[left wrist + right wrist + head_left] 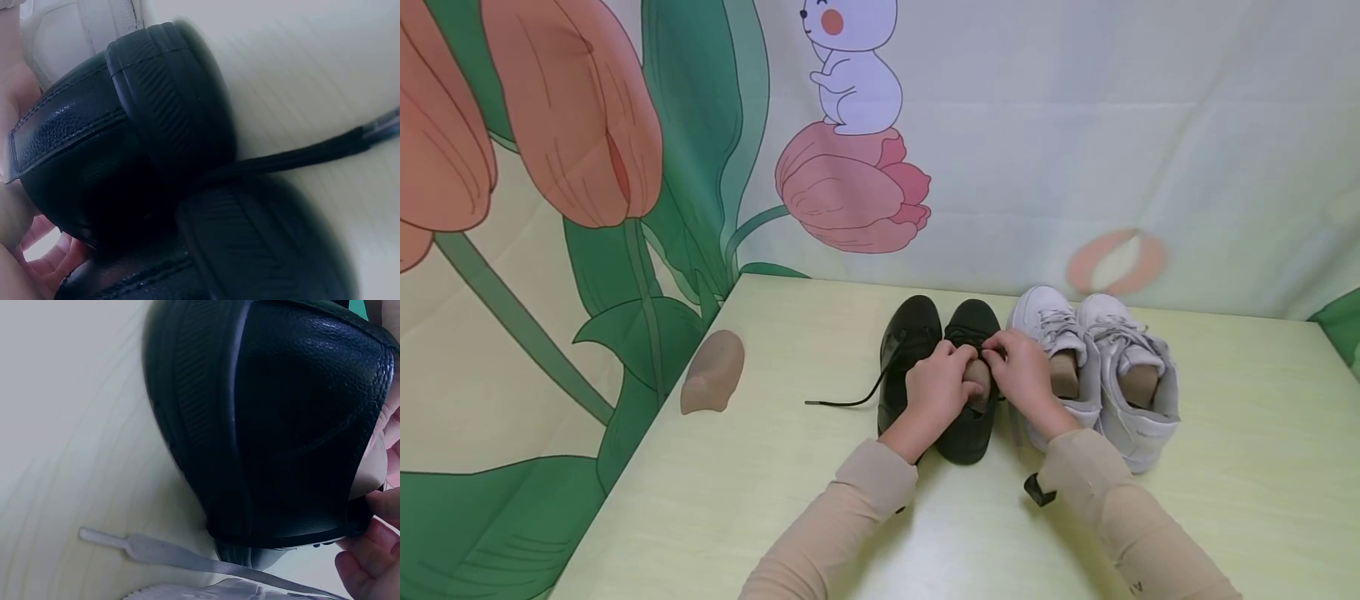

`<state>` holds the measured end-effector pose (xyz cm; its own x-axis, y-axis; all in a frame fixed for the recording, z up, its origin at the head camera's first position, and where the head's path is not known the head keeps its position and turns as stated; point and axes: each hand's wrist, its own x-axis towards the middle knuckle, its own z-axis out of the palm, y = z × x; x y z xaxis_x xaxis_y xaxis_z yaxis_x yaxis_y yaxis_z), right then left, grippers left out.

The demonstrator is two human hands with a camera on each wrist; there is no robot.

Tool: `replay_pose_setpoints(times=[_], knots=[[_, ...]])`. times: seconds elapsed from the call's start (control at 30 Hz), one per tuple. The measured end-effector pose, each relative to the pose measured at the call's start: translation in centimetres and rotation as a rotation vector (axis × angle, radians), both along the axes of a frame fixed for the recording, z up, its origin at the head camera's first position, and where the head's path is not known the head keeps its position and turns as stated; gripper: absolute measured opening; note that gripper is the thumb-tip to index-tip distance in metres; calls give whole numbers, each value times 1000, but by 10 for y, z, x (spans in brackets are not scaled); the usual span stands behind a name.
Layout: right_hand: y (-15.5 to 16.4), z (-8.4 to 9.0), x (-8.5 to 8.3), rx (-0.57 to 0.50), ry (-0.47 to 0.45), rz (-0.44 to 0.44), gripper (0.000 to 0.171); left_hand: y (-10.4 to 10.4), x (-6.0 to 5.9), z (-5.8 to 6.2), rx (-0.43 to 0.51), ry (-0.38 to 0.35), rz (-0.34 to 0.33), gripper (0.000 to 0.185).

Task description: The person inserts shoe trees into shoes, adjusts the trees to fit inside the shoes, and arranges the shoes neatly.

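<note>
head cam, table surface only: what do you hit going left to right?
Tan shoe insert → loose black lace → left black shoe → right black shoe, both hands on its laces → left white sneaker → right white sneaker.

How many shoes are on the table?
4: two black shoes side by side under both hands, and two white shoes to their right. None seems hidden.

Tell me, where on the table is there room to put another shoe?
Bare table lies left of the black shoes, past their loose lace, and right of the white shoes. It is crowded mid-table, where both hands work at the black shoes.
</note>
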<state>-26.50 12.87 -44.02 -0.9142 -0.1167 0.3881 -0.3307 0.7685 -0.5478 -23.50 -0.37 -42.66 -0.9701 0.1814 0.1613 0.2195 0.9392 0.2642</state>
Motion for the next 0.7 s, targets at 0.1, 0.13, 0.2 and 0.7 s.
replay_pose_setpoints(times=[0.1,0.13,0.2,0.7], knots=[[0,0,0,-2,-1,-2,7,0,0,-1,-8,8,1,43],[-1,0,0,-2,0,-1,7,0,0,-1,-8,9,2,43],[-1,0,0,-2,3,-1,7,-1,0,-1,-8,13,2,43],[-1,0,1,16,-9,0,5,2,-3,-5,-46,32,-7,37]])
